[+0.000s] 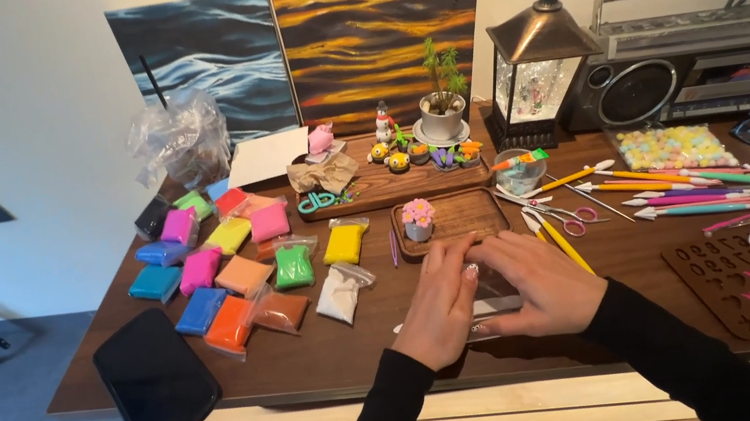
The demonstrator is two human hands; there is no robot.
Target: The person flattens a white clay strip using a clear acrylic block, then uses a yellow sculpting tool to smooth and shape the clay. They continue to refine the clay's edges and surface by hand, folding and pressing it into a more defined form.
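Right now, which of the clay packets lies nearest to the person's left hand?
The white packet, lying at the right edge of the group, just left of the left hand. It is the only white one; the others are coloured.

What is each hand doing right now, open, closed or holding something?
Left hand: fingers flat, pressing on a clear sheet on the table.
Right hand: fingers flat on the same sheet, gripping nothing.

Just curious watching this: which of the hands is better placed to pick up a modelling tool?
Probably the right hand: the yellow tool lies just beside it, while the left hand sits toward the clay packets.
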